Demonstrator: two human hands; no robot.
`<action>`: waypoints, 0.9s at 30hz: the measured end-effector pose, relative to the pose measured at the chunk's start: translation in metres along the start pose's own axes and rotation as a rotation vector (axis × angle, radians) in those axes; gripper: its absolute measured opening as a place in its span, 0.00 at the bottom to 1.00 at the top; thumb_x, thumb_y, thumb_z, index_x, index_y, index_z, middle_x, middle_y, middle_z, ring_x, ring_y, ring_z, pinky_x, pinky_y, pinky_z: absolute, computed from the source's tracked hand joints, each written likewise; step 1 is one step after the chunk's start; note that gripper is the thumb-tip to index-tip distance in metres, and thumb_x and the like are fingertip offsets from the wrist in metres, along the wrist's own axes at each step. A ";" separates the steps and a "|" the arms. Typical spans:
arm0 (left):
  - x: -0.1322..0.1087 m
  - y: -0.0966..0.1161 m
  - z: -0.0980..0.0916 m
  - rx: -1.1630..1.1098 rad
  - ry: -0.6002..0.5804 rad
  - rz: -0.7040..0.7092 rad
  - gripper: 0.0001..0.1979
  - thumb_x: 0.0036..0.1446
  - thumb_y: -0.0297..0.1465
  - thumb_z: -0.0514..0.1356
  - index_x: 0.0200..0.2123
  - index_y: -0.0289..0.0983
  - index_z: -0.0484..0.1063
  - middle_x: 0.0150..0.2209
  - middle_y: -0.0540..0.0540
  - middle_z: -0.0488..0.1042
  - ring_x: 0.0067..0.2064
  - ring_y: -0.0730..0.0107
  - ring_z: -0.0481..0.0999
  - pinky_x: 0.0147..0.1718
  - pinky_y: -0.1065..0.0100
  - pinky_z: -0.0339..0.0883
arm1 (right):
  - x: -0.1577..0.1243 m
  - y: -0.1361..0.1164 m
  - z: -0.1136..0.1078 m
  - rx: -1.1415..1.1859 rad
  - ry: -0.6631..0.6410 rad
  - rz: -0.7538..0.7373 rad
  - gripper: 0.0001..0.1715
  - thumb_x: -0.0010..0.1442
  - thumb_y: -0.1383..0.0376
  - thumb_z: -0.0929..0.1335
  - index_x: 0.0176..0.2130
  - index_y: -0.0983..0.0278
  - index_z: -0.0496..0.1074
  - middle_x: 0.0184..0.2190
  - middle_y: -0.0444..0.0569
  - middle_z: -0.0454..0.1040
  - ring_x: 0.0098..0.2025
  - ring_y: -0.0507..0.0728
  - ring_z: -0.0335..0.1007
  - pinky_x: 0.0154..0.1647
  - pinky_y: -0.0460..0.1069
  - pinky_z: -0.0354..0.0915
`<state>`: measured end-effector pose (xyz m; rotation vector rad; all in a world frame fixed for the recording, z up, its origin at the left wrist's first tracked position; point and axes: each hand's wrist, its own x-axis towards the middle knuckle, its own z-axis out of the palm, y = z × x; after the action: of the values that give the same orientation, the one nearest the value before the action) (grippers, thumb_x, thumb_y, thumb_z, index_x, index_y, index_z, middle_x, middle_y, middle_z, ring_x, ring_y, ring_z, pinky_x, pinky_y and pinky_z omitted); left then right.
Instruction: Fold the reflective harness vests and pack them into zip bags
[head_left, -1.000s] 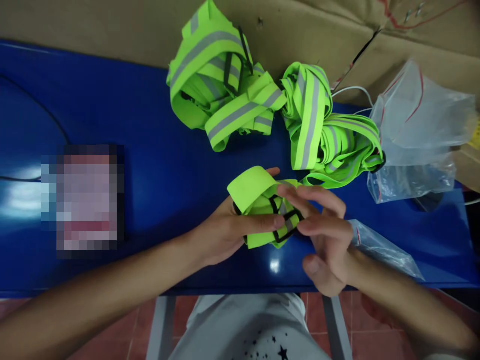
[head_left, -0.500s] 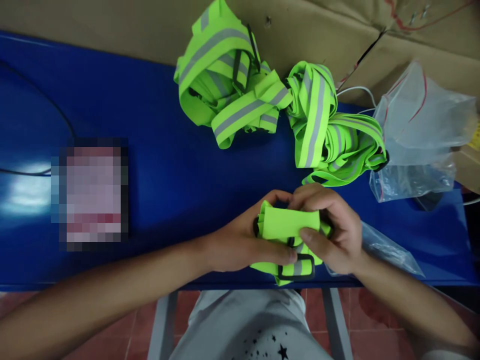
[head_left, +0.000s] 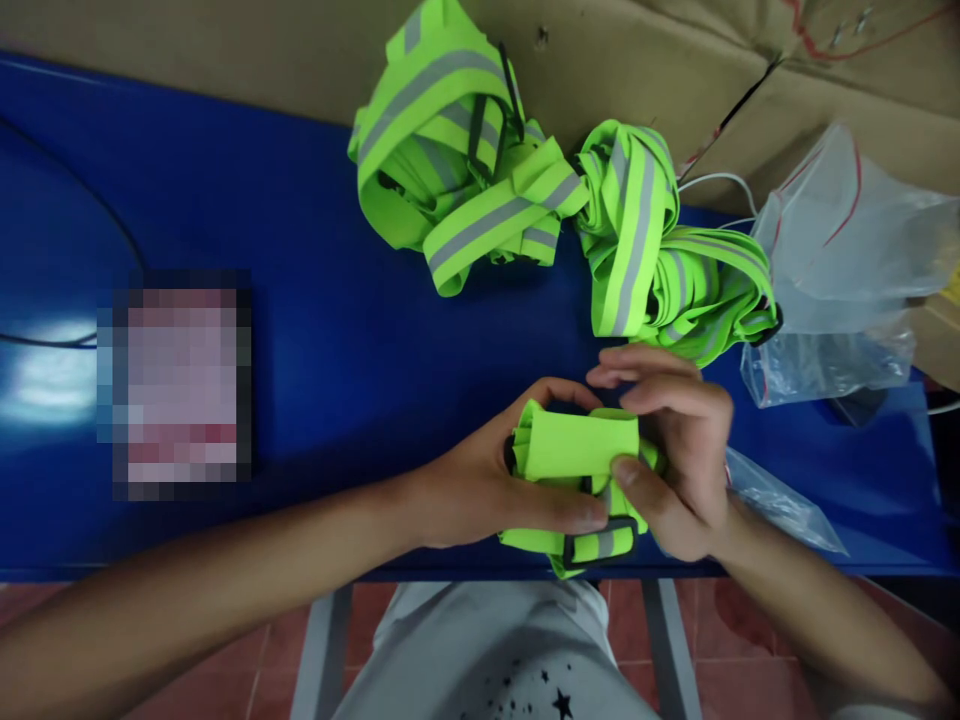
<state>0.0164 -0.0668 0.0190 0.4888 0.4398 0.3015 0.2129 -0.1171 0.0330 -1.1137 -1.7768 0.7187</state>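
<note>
Clamping folded yellow-green reflective strap bundle (head_left: 581,445) in left hand (head_left: 480,490) | touching with thumb of loosely open right hand (head_left: 694,465) | probably light, soft, springy | best pinched across folds, beside black buckle (head_left: 569,549)

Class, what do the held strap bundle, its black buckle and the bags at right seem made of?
Strap bundle: matt fabric webbing, probably synthetic; it folds softly.
Buckle: smooth, likely plastic; stiff frame, though coated metal is possible.
Bags: apparently thin plastic film, partly glossy; translucent, creased.
</note>
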 end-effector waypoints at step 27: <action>-0.003 0.011 0.005 -0.013 0.157 0.054 0.25 0.51 0.33 0.76 0.49 0.42 0.70 0.36 0.52 0.77 0.33 0.74 0.76 0.33 0.74 0.68 | -0.001 0.006 -0.002 -0.390 -0.093 -0.322 0.38 0.53 0.36 0.75 0.55 0.53 0.74 0.52 0.48 0.83 0.55 0.67 0.80 0.58 0.64 0.74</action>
<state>0.0140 -0.0601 0.0294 0.4664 0.5771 0.3961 0.2172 -0.1152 0.0289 -1.0148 -2.1730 0.2367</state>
